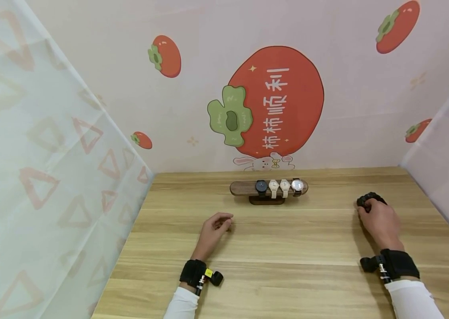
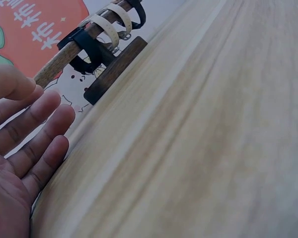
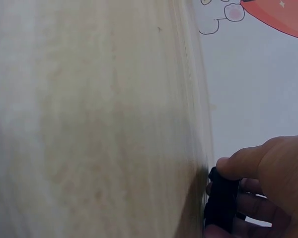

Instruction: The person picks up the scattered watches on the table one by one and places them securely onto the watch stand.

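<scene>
My right hand (image 1: 381,221) grips a chunky black watch (image 1: 369,200) at the right side of the table, with thumb and fingers around it. In the right wrist view the black watch (image 3: 222,201) sits between thumb and fingers, its dial not visible. Near the middle, my left hand (image 1: 215,228) rests loosely by the table surface, holding nothing, its fingers slightly bent. Beyond it stands a dark wooden watch stand (image 1: 242,188). On its bar hang a black watch (image 1: 261,186), two cream watches (image 1: 274,186) and a silver-faced watch (image 1: 297,185) with a dark strap.
The wooden table (image 1: 288,266) meets a back wall (image 1: 192,102) printed with persimmons. Side panels (image 1: 61,177) bound it at left and right. The left stretch of the stand's bar carries no watch.
</scene>
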### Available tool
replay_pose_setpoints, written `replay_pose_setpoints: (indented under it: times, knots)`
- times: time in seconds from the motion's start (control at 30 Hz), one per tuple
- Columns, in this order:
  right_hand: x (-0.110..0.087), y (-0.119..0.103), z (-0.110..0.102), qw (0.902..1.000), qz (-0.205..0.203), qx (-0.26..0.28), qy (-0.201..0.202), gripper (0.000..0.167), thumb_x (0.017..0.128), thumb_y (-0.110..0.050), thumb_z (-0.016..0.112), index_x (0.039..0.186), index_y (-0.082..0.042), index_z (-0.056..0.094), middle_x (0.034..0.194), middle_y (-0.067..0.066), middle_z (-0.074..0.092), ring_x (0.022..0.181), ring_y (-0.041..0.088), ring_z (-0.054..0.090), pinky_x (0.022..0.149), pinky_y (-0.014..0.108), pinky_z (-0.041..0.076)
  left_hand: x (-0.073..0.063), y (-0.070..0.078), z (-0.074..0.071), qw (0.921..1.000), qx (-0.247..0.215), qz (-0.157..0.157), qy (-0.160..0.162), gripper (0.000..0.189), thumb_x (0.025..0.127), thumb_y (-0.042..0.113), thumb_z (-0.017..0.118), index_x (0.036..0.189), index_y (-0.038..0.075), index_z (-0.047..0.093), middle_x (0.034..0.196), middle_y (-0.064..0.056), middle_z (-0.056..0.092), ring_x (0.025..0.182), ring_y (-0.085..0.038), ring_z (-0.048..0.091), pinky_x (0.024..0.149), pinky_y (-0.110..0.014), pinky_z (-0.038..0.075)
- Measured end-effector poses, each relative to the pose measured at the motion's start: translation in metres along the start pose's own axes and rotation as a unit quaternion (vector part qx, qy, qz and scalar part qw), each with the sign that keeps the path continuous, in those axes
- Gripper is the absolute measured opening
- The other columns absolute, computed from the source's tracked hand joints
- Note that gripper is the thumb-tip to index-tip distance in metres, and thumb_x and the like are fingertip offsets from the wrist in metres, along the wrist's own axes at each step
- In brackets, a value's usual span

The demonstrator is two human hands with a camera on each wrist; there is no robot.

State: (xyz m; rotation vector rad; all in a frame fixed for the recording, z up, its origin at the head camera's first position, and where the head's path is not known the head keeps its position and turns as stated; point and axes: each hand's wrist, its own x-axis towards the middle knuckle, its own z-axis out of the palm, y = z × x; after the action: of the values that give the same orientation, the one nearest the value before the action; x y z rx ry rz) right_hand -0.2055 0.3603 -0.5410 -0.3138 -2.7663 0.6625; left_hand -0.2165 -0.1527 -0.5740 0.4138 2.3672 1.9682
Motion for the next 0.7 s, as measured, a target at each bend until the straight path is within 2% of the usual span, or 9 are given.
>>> replay_pose_setpoints:
  times: [0.27,0.7]
  knots:
    - [-0.002,-0.005,-0.0031,0.9997,0.018,-0.003,-0.018,0.034,0.102,-0.016,0.066,0.12,0.013,0.065,0.11,0.037,0.069,0.094,0.054,0.067,0.064,0.056,0.053,-0.0017,0.0021,0.0019,0.9998,0.017,-0.005,0.005,0.029,0.106,0.028,0.07,0.126,0.009,0.075,0.11,-0.012,0.077,0.098,-0.029,0.074,0.083,-0.024,0.06]
    - [-0.0052,-0.0095,-0.0016,0.9997,0.008,0.011,-0.018,0.041,0.104,-0.014,0.063,0.132,0.015,0.062,0.127,0.043,0.063,0.109,0.063,0.062,0.081,0.069,0.053,-0.0026,0.0052,0.0041,0.9987,0.049,-0.007,0.008,0.023,0.106,0.024,0.069,0.125,0.012,0.076,0.107,-0.006,0.079,0.094,-0.024,0.073,0.084,-0.023,0.058]
